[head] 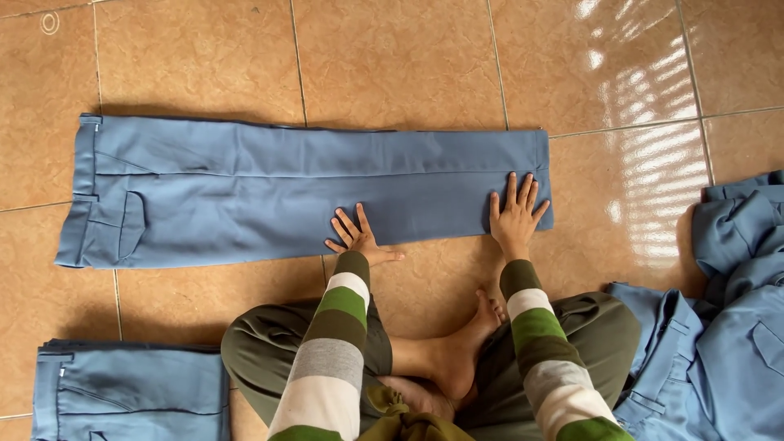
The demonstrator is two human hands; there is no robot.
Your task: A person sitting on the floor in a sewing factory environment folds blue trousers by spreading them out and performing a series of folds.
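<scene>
Trousers [302,192], blue, lie flat on tan floor tiles [392,57] just in front of seated person, folded leg over leg. Long axis runs left-right across view: waistband w/ pocket at far left, hem at right. Left hand [357,238] sits palm down on near edge, abt mid-length, fingers spread, thumb out along edge onto bare tile. Right hand [515,214] lies flat on cloth at hem end, fingers spread & pointing away from body, almost at hem corner. Neither hand pinches cloth; both press flat. So fabric lies ahead of & under both sets of fingertips, w/ most of garment stretching off to left of left hand; right hand is nearer to hem, left nearer to waistband, tho waistband is well apart from it.

Room: bare tile beyond far edge and right of hem. Near side tighter: crossed legs & bare foot [457,351] close below. Folded blue garment [131,392] at lower left, loose blue pile [727,343] at right, neither touching trousers
</scene>
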